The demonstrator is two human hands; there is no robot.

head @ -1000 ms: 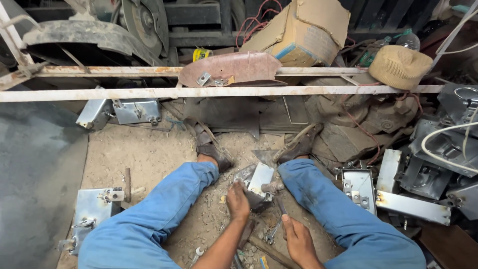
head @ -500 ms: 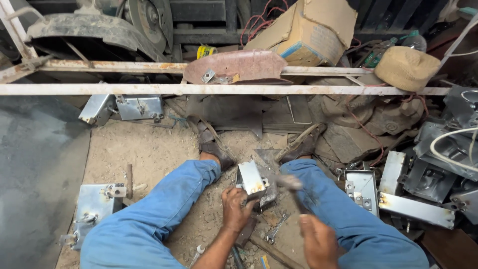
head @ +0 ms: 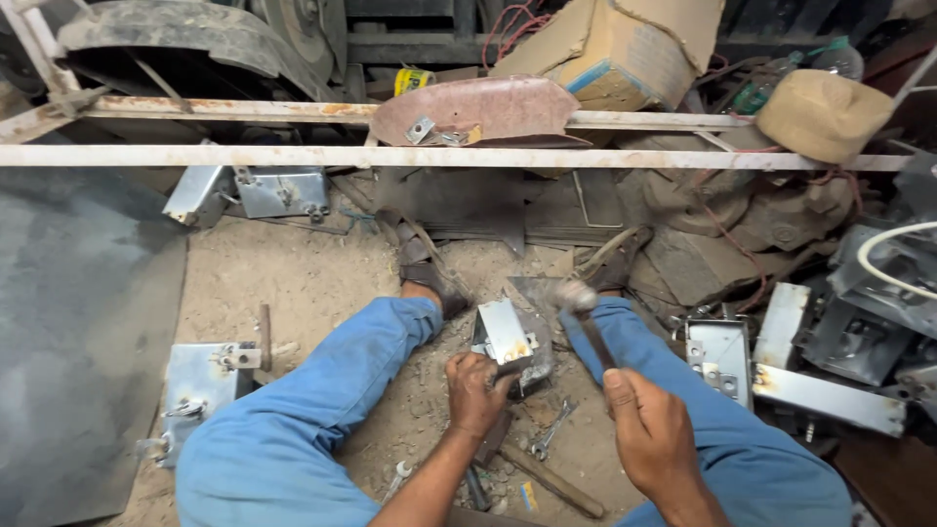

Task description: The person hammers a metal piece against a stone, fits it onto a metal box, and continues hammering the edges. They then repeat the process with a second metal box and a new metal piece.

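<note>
Sandy ground lies between the blue-trousered legs, where the left hand (head: 475, 390) grips a small metal box (head: 509, 342) and the right hand (head: 652, 434) closes around a raised hammer (head: 584, 317), so a well-aimed blow seems due.

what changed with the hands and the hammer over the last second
The right hand has risen from low near the ground and now holds the hammer up, its blurred head above the small metal box. The left hand has stayed gripping that box between the knees, though the box now stands more tilted up. The spanner on the sand and the metal parts around have not moved.
</note>
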